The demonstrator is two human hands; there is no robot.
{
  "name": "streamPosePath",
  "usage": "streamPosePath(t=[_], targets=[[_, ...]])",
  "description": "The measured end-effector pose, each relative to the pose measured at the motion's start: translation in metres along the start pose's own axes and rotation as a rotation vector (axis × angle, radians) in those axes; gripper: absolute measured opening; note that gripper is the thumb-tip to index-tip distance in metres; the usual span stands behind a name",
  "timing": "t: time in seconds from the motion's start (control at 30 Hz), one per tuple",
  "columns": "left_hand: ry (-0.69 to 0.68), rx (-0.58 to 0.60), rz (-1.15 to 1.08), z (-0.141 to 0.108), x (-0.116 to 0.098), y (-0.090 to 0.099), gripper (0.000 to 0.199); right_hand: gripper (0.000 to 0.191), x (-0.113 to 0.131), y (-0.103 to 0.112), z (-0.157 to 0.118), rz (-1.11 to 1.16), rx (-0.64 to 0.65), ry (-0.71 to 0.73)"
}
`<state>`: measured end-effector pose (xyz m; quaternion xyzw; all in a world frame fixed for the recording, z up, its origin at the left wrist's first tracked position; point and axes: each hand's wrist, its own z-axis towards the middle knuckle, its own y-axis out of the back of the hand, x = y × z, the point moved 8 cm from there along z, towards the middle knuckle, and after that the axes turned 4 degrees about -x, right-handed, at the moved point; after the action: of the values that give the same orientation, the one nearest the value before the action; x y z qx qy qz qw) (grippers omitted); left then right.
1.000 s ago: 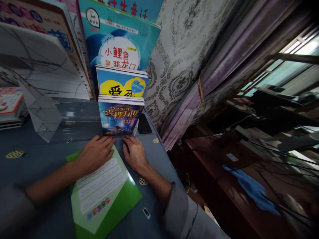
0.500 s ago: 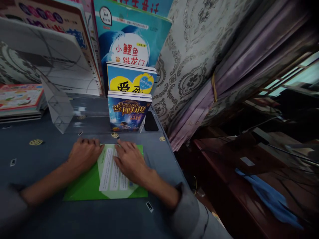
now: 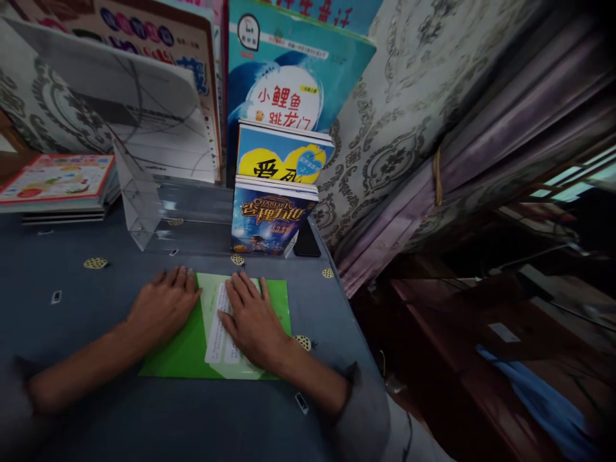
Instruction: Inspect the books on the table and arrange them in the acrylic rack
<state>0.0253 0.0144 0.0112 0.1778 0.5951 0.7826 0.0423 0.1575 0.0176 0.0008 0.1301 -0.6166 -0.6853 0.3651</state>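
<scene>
A green book [image 3: 178, 360] with pale printed text panels lies flat on the dark blue tablecloth [image 3: 120, 423] in front of me. My left hand [image 3: 166, 300] rests over its left part, fingers stretched forward and close together, palm down. On its right half lies my right hand [image 3: 255, 321], flat, with the fingers somewhat spread and the thumb to the left over the text. Neither hand is wrapped round anything. Just beyond the book stands a dark blue book [image 3: 269, 221] with gold lettering, upright in front of a yellow and blue book [image 3: 283, 154].
Taller books, one a teal book [image 3: 298, 70], stand behind. A white bookend [image 3: 139, 199] rises at the left, near a stack of books [image 3: 58, 183]. A black phone [image 3: 307, 244] lies by the table's right edge. Further right are a curtain [image 3: 409, 199] and a blue cloth [image 3: 539, 398].
The view has shifted, so the books and table appear further right. My right hand has slid slightly across the green book; my left hand stays on its left part.
</scene>
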Motion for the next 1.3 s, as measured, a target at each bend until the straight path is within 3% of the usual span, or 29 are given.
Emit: streamPosePath(t=[0.2, 0.5, 0.8, 1.3], targets=[[0.042, -0.02, -0.036, -0.003, 0.016, 0.002, 0.045, 0.052, 0.006, -0.003, 0.015, -0.005, 0.014, 0.042], [-0.002, -0.016, -0.005, -0.006, 0.013, -0.007, 0.047, 0.057, 0.005, -0.004, 0.016, 0.025, 0.094, 0.031], [-0.044, -0.073, -0.129, -0.002, -0.001, -0.015, 0.048, 0.059, 0.005, -0.006, 0.016, 0.035, 0.094, 0.034], [-0.13, 0.01, -0.155, 0.015, -0.031, -0.017, 0.056, 0.061, 0.001, -0.009, 0.015, 0.078, -0.024, 0.05]])
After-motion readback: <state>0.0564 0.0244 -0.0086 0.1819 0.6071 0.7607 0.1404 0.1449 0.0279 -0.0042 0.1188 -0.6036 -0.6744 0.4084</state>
